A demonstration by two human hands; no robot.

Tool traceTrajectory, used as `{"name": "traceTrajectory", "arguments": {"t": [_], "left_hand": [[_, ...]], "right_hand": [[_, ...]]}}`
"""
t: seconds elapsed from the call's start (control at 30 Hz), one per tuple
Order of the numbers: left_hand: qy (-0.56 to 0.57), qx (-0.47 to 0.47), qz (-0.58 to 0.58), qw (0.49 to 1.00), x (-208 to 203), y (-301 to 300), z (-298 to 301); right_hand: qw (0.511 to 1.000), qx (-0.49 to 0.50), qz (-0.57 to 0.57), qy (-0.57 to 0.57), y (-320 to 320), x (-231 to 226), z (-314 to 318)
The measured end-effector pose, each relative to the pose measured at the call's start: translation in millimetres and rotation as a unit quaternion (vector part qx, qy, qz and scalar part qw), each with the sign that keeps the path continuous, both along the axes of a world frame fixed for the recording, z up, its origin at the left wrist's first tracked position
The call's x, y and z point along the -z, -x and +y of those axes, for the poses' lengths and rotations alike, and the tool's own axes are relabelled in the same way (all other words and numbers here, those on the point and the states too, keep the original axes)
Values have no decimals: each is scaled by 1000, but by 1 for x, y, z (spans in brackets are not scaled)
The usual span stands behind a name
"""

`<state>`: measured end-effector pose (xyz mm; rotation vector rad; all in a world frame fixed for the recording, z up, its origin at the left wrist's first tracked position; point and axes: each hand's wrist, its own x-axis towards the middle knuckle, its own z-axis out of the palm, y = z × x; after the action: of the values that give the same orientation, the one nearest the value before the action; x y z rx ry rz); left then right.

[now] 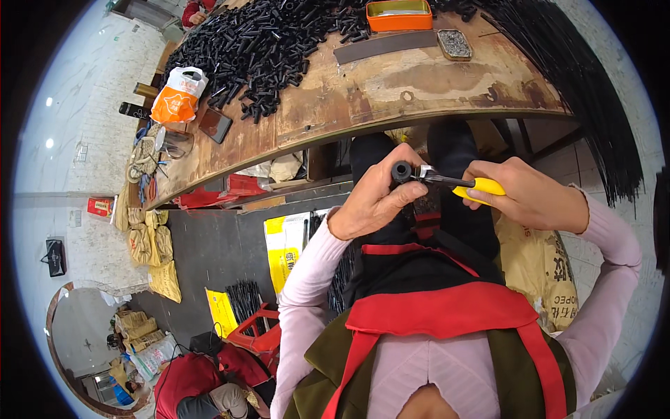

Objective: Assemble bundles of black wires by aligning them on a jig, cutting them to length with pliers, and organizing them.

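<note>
Above my lap, my left hand [380, 192] is closed around a short black tubular part [402, 172], its round hollow end facing up between thumb and fingers. My right hand [527, 192] grips a hand tool by its yellow handle [485, 187]. From that handle a dark shaft [447, 180] leads to a metal head [424, 172], which meets the side of the black part by my left thumb. Whether the metal head is a blade or a jaw, I cannot tell. Many similar black tubular parts [258, 42] lie heaped on the wooden table [391, 80] ahead.
An orange box [399, 17], a grey strip [385, 46] and a small tin of metal bits [455, 43] lie on the table. Long black rods [586, 77] hang off its right end. At left are a plastic bag [180, 94] and a phone [215, 126]. Another person [202, 384] is at lower left.
</note>
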<state>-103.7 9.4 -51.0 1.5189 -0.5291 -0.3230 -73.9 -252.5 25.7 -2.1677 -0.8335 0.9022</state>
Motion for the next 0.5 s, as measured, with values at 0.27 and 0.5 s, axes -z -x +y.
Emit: {"name": "traceTrajectory", "arguments": {"t": [0.27,0.5], "left_hand": [[-34,-5,-8,999,-4,-1,-5],[-62,-37,-46,996,-8,28,-7]], "right_hand": [[999,53,1,-5,8,-11,3],[986,34,152,60,9,-17,3]]}}
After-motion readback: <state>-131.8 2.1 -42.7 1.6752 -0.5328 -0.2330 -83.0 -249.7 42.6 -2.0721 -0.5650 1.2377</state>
